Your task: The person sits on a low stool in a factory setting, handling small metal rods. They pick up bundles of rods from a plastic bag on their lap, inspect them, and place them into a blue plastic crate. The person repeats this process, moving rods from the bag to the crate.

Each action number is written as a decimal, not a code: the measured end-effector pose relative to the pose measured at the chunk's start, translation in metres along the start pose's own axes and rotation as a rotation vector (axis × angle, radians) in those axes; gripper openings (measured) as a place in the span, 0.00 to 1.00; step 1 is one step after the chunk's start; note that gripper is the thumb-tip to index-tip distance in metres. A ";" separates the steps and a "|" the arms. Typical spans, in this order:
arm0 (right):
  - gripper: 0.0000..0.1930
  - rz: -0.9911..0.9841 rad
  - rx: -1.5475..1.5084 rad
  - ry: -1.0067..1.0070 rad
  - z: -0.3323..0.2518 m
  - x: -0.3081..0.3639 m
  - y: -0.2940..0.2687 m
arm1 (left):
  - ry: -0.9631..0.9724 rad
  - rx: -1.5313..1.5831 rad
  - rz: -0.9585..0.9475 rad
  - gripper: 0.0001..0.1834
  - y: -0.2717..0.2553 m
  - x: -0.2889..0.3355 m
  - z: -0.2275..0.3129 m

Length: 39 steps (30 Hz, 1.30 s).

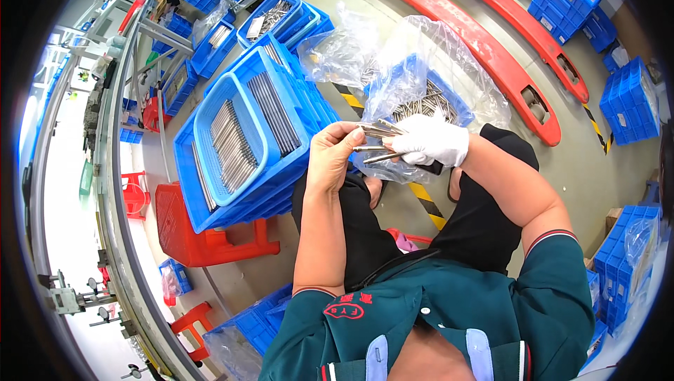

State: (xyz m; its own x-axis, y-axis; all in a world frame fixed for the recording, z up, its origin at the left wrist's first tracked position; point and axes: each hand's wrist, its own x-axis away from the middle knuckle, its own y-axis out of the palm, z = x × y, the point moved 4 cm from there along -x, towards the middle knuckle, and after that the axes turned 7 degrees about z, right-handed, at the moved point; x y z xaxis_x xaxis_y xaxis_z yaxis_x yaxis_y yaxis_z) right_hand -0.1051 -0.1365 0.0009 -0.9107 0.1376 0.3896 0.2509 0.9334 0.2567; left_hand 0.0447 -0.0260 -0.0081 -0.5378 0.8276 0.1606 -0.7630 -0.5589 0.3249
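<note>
Several slim metal rods [380,129] fan out between my two hands, in front of my lap. My bare left hand [335,148] pinches the left ends of some between thumb and fingers. My right hand [434,142], in a white glove, is closed round the bunch at its other end; two rods stick out lower down. Just beyond the hands, a blue crate [460,107] lined with clear plastic holds a loose heap of rods [421,103]. At my left, a light-blue basket [199,143] carries rods in neat rows, resting on stacked blue crates [193,212].
A red stool [184,223] stands by the stack at left. The red forks of a pallet truck [477,44] lie beyond the plastic-lined crate. More blue crates [632,100] are stacked at right, and a metal-framed bench [112,191] runs along the left.
</note>
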 end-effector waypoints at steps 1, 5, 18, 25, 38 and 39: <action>0.14 0.007 0.006 -0.002 0.000 0.000 0.000 | -0.007 0.003 0.000 0.10 0.001 0.000 0.001; 0.13 0.044 -0.011 -0.010 -0.010 0.006 0.006 | 0.013 -0.092 -0.030 0.09 0.002 0.002 0.005; 0.15 0.026 0.009 0.003 -0.008 0.005 0.001 | 0.100 -0.100 0.019 0.09 -0.008 0.000 0.014; 0.17 0.076 0.189 -0.095 -0.003 -0.001 0.000 | 0.093 -0.155 0.017 0.10 0.001 0.005 0.015; 0.19 0.185 0.478 -0.263 0.001 -0.007 0.002 | 0.075 -0.223 0.006 0.09 0.000 0.006 0.009; 0.19 0.193 0.467 -0.275 0.003 -0.008 0.002 | 0.084 -0.217 -0.002 0.09 0.000 0.006 0.008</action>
State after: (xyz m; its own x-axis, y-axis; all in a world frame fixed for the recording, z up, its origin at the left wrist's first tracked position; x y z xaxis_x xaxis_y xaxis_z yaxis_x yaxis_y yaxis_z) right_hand -0.0987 -0.1350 -0.0045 -0.9302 0.3430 0.1305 0.3063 0.9216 -0.2385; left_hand 0.0444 -0.0211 0.0008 -0.5571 0.8266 0.0794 -0.8184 -0.5627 0.1161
